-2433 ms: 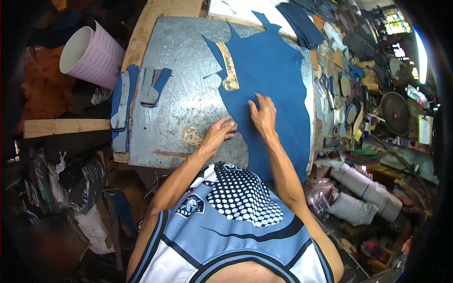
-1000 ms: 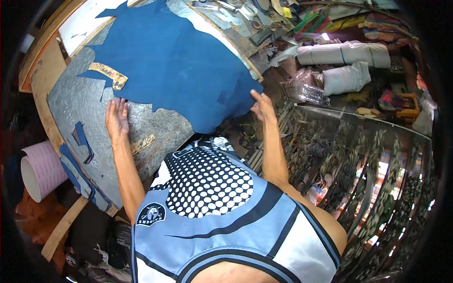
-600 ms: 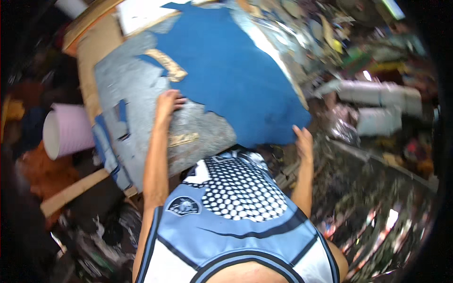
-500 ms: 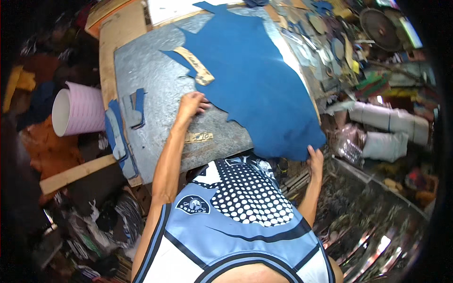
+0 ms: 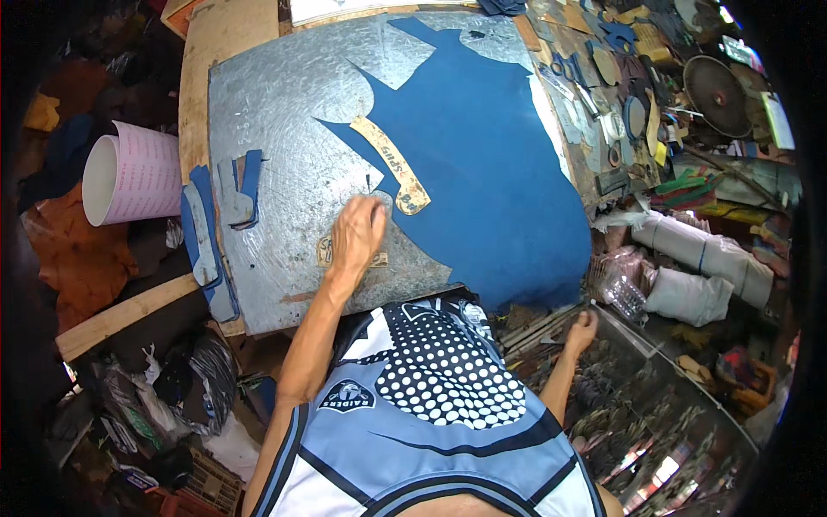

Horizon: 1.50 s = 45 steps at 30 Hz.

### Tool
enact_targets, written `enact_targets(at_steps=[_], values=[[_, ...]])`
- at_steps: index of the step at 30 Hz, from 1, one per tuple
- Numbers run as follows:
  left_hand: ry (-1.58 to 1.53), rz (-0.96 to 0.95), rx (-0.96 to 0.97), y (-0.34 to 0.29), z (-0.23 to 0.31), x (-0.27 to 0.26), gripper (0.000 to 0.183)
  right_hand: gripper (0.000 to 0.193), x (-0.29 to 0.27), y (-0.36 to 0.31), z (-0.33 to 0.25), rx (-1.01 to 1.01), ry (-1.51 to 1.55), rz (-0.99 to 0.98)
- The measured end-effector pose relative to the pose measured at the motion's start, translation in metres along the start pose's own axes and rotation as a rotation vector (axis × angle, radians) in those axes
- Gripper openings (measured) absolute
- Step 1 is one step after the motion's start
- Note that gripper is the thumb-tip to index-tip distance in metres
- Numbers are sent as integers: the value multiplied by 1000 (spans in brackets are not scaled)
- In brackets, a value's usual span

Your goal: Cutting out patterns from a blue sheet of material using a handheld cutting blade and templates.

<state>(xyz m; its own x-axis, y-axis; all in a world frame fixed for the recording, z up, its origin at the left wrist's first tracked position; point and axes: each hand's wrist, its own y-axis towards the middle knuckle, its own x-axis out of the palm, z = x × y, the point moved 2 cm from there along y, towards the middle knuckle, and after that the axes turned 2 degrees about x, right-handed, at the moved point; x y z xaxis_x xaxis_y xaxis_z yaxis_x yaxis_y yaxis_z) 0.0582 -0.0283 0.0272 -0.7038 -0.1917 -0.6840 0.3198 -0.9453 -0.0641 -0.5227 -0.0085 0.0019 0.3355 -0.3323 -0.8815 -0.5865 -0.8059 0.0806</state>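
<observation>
A large blue sheet of leather-like material (image 5: 500,181) with ragged, pointed edges covers the right side of a scratched grey metal-topped table (image 5: 289,112). A curved tan pattern piece (image 5: 388,159) lies on it, along its left edge. My left hand (image 5: 357,228) rests on the bare metal beside that edge, fingers curled and pressed together. A small dark sliver shows just beyond its fingertips; whether the hand holds it is unclear. Past the sheet's near right corner, my right hand (image 5: 582,329) hangs apart from it, fingers curled in, with nothing visible in them.
Blue-and-grey cut strips (image 5: 202,233) hang at the table's left edge, and another cut piece (image 5: 241,189) lies nearby. A pink-white roll (image 5: 133,172) stands left. Scissors (image 5: 566,67) and scraps crowd the far right bench. Wrapped white rolls (image 5: 706,250) lie to the right.
The blue sheet and tan pattern piece appear shifted rightward and slightly nearer in view. My right hand has let go of the sheet's corner and dropped back. My left hand has moved slightly nearer me.
</observation>
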Motion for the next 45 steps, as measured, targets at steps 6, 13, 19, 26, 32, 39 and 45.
enact_targets(at_steps=[6, 13, 19, 26, 32, 39, 45], values=[[251, 128, 357, 16, -16, 6, 37, 29, 41, -47, -238, -515, 178, -220], [281, 68, 227, 11, -20, -1, 29, 56, 131, -155, -377, -1183, 95, -590], [283, 72, 114, 2, -23, -5, 12, 62, 154, -164, -385, -1178, -33, -629], [235, 179, 78, 1, -9, -6, 21, 45, 169, -143, -387, -911, 233, -721], [203, 132, 131, -16, -7, 16, 50, 26, 159, -100, -380, -206, 378, -1166], [232, -61, 84, -65, 6, 25, 64, 32, 154, -103, -370, -251, 353, -1201], [259, 154, 4, -41, -6, 3, 51, 31, 157, -129, -383, -338, 261, -1231]])
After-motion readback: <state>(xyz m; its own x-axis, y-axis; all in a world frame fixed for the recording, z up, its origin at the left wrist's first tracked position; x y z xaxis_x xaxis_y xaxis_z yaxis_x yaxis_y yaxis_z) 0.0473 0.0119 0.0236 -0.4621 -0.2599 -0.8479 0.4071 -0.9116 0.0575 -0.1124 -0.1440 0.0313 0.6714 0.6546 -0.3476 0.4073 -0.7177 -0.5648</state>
